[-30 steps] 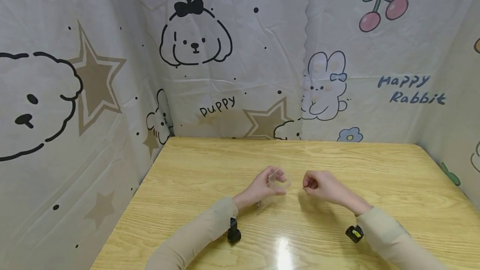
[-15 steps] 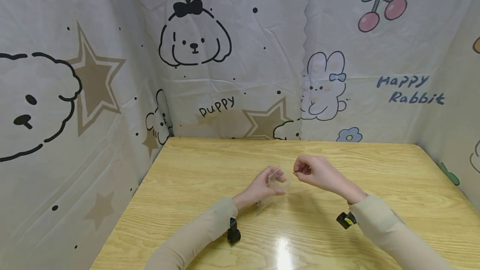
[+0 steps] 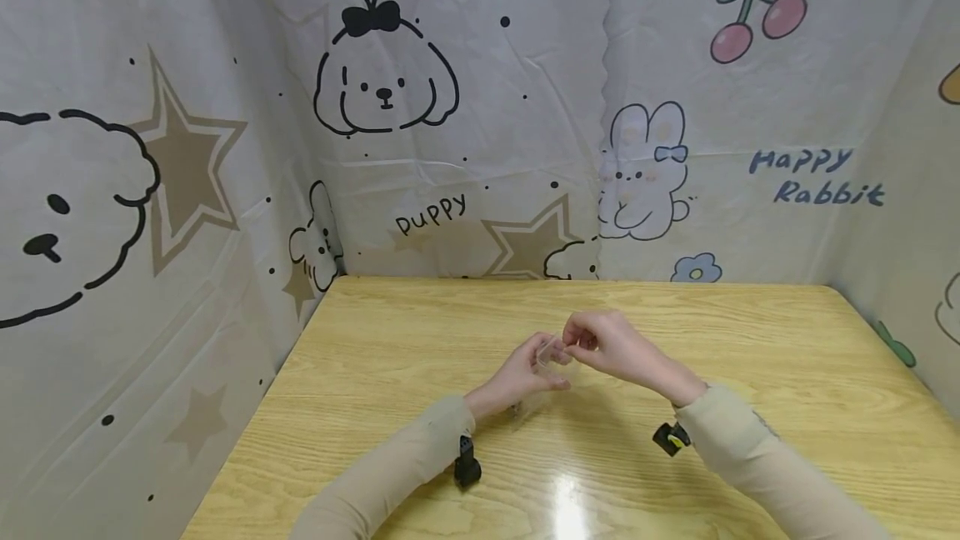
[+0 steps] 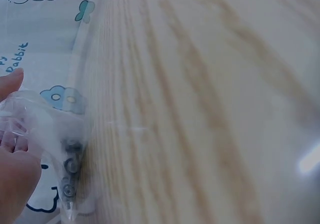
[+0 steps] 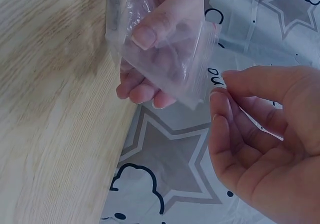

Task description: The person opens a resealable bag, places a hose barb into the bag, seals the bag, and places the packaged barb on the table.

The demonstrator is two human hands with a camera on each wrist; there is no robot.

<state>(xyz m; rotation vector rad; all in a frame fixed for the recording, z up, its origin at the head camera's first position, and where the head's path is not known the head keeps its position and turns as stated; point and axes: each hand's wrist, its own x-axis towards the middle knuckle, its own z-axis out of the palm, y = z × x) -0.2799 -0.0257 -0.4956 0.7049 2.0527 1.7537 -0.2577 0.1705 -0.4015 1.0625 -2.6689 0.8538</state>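
My left hand [image 3: 521,375] holds a clear zip-seal plastic bag [image 5: 192,84] above the table, its mouth facing right. Thumb on one side and fingers on the other, it spreads the bag in the right wrist view. Several small dark metal pieces [image 4: 71,166], blurred and partly ring-shaped, lie in the bag's hanging lower end. Close to the bag's mouth is my right hand [image 3: 615,348], thumb and index finger pinched together at the tips. A tiny object seems to be between those fingertips [image 5: 229,79]; it is too small to tell its kind.
Underneath is a wood-grain table [image 3: 405,323] with a bright glare spot near the front. A printed white cloth [image 3: 465,107] hangs behind it and along both sides. Each wrist carries a small black camera [image 3: 467,463].
My right hand has risen and moved left to the bag's mouth, fingertips still pinched. My left hand and the bag have stayed nearly in place.
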